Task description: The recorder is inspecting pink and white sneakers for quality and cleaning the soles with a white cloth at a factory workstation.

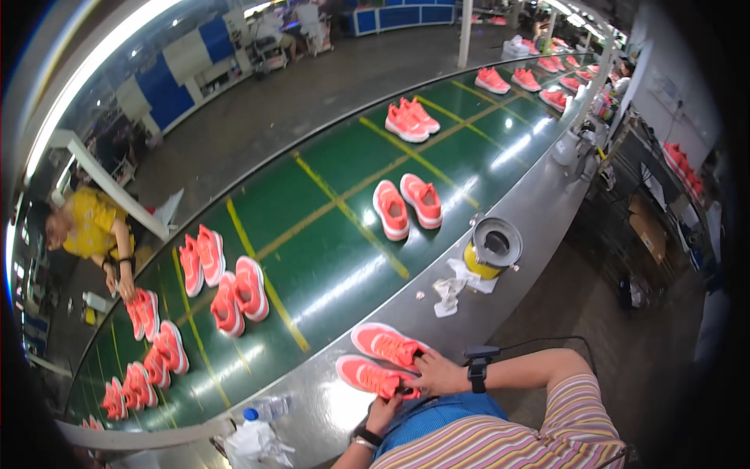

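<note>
A pair of coral-pink sneakers with white soles lies on the metal ledge in front of me, toes pointing left. The far sneaker (384, 344) and the near sneaker (367, 375) are side by side. My right hand (441, 373) is closed at their heel ends, its fingers by the dark shoe openings. Low at the heel of the near sneaker, my left hand (383, 414) has its fingers closed on the edge. The fingertips of both hands are partly hidden in the openings.
A green conveyor belt (312, 258) with yellow lines carries several pairs of coral sneakers. On the ledge stand a yellow can with a metal top (483, 262), crumpled white paper (448, 297) and a bottle with a blue cap (269, 408). A co-worker in yellow (94, 223) handles shoes across the belt.
</note>
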Available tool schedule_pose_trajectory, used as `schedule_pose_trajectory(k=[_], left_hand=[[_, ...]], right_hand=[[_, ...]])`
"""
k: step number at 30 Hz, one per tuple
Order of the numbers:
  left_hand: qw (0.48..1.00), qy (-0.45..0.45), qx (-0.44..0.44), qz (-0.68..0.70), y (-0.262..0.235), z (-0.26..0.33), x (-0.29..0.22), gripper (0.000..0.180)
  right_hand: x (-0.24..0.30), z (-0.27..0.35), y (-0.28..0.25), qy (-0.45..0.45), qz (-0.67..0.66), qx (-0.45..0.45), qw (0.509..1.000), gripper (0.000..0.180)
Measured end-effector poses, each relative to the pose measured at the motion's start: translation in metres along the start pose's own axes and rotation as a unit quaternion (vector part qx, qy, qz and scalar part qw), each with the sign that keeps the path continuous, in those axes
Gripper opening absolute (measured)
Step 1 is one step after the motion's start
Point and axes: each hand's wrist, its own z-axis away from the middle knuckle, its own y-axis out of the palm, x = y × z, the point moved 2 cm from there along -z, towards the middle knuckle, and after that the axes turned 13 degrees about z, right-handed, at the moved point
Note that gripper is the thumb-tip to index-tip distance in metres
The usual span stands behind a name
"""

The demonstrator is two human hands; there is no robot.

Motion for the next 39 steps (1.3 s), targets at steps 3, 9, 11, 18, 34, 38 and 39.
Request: schedule_pose_trajectory(k=[3, 9, 11, 18, 34, 38, 39], left_hand=[[0.998, -0.054, 0.007, -0.04, -0.006, 0.012, -0.017, 0.027], [0.999, 0.0, -0.022, 0.042, -0.039, 0.016, -0.086, 0.049], [0.994, 0.063, -0.087, -0.006, -0.028, 0.004, -0.112, 0.04], [0.946, 0.154, -0.086, -0.271, 0.093, -0.102, -0.195, 0.041], [0.566, 0.106, -0.046, -0.816, 0.272, -0.302, -0.257, 0.082], [0.681, 0.161, -0.038, -0.714, 0.274, -0.309, -0.262, 0.069], [0.674, 0.205, -0.029, -0.709, 0.275, -0.308, -0.259, 0.062]], right_hand=[[0.001, -0.023, 0.016, -0.038, 0.046, 0.043, 0.997, 0.039], [-0.095, -0.048, -0.104, -0.022, -0.084, -0.014, 0.996, 0.042], [-0.155, -0.031, -0.145, 0.028, -0.122, -0.086, 0.988, 0.044], [-0.407, 0.037, -0.213, 0.225, -0.072, -0.215, 0.948, 0.044], [-0.718, 0.078, -0.041, 0.473, 0.116, -0.009, 0.873, 0.044], [-0.72, 0.082, -0.047, 0.462, 0.082, -0.075, 0.88, 0.047], [-0.713, 0.082, -0.054, 0.449, 0.111, -0.114, 0.879, 0.049]])
